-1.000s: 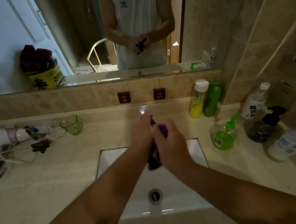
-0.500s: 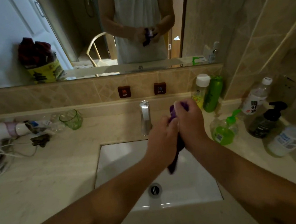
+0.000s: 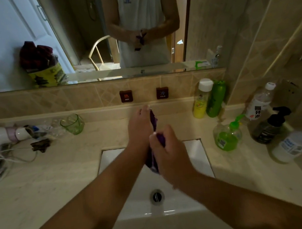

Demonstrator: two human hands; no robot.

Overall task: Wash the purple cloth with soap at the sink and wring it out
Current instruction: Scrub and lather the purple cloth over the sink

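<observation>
Above sink (image 3: 196,152), both hands (image 3: 138,130) (image 3: 170,149) hide most of purple cloth (image 3: 154,121).

Purple cloth (image 3: 154,120) mostly hidden between hands; faucet hidden behind them.

Two bare hands — the left hand (image 3: 138,128) and the right hand (image 3: 170,149) — meet over one white rectangular sink (image 3: 195,147) and share one purple cloth (image 3: 154,120). Two small dark wall buttons: one marked HOT (image 3: 126,96), one marked COLD (image 3: 162,93). Six bottles on the beige stone surface (image 3: 51,179) — a yellow bottle with white cap (image 3: 201,100), a green bottle (image 3: 216,99), a green soap pump bottle (image 3: 227,136), a black pump bottle (image 3: 267,129) and two clear water bottles (image 3: 258,102) (image 3: 295,143). One green glass tumbler (image 3: 73,124). One white hair dryer (image 3: 1,135).
</observation>
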